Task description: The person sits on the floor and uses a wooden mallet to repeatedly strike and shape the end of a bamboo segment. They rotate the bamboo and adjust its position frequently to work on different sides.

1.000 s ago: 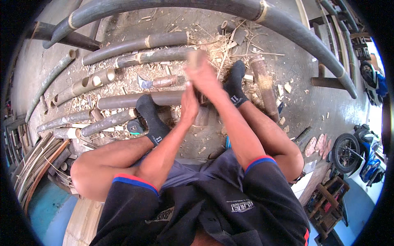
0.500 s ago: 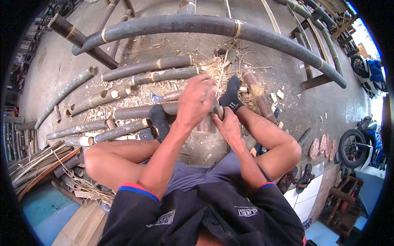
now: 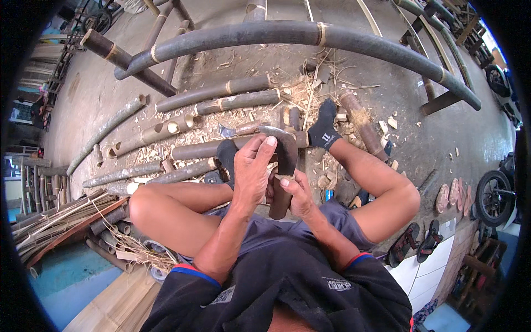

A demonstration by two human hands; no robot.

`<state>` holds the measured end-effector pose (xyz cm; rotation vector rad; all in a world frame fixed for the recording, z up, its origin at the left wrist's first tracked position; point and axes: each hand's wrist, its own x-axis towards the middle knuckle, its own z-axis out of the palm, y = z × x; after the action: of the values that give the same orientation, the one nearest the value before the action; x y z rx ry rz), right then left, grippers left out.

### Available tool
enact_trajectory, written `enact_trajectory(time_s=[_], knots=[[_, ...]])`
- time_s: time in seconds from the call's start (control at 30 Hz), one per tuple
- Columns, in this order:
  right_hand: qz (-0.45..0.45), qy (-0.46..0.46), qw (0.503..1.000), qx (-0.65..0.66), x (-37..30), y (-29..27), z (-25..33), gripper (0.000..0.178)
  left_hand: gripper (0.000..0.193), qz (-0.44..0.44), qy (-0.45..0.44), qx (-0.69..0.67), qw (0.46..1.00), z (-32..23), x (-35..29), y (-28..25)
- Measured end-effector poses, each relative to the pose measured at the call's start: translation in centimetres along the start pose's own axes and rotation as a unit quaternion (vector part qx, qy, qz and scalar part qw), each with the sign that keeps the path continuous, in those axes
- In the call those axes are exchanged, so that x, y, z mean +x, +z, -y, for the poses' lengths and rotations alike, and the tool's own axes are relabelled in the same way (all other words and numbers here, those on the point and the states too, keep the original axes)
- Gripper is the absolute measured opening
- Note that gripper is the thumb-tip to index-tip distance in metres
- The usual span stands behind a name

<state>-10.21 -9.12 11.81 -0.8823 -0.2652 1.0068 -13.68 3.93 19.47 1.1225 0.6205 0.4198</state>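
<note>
Between the knees, close over the lap, both hands meet on a short dark bamboo piece (image 3: pixel 280 196) held nearly upright. Right hand (image 3: pixel 297 193) is wrapped tight around its lower part, clenched on it. Left hand (image 3: pixel 253 169) sits higher, fingers pressed against a curved blade (image 3: pixel 281 145) that arches over the top of the piece; whether that hand fully grips the blade I cannot tell. It looks like the splitting or shaving step, with the edge being seated on the end. I'd judge the next move needs steady downward pressure and the right fingers kept clear of the edge.

Against half a second ago, the hands have come in from beside the socked feet (image 3: pixel 323 130) toward the body, and the view has tipped down. Cut bamboo lengths (image 3: pixel 221 91) lie on the floor beyond.
</note>
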Motion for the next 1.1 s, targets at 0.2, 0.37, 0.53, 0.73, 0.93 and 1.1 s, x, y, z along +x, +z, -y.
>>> enact_trajectory(time_s=[0.2, 0.37, 0.53, 0.73, 0.93, 1.1], knots=[[0.037, 0.018, 0.999, -0.004, 0.3, -0.1, -0.5, 0.037, 0.020, -0.005, 0.013, -0.046, 0.999, 0.1, -1.4, -0.6], [0.040, 0.059, 0.997, 0.020, 0.0, 0.0, -0.3, 0.037, 0.018, -0.005, -0.002, -0.116, 0.993, 0.6, -1.3, -0.5], [0.035, 0.048, 0.998, -0.038, 0.1, -0.6, -0.7, 0.036, 0.020, -0.022, -0.007, -0.137, 0.990, 1.6, -1.0, -0.6], [0.039, 0.060, 0.997, -0.037, 0.3, -0.8, -1.1, 0.036, 0.026, -0.002, -0.033, -0.200, 0.979, 2.2, -0.6, -1.6], [0.049, 0.114, 0.991, 0.044, -0.4, -0.2, -1.6, 0.038, 0.033, 0.011, -0.038, -0.217, 0.975, 2.4, -1.4, -2.4], [0.032, 0.111, 0.993, 0.019, -0.5, -0.3, -2.0, 0.036, 0.031, -0.002, -0.037, -0.233, 0.972, 2.9, -1.4, -2.7]])
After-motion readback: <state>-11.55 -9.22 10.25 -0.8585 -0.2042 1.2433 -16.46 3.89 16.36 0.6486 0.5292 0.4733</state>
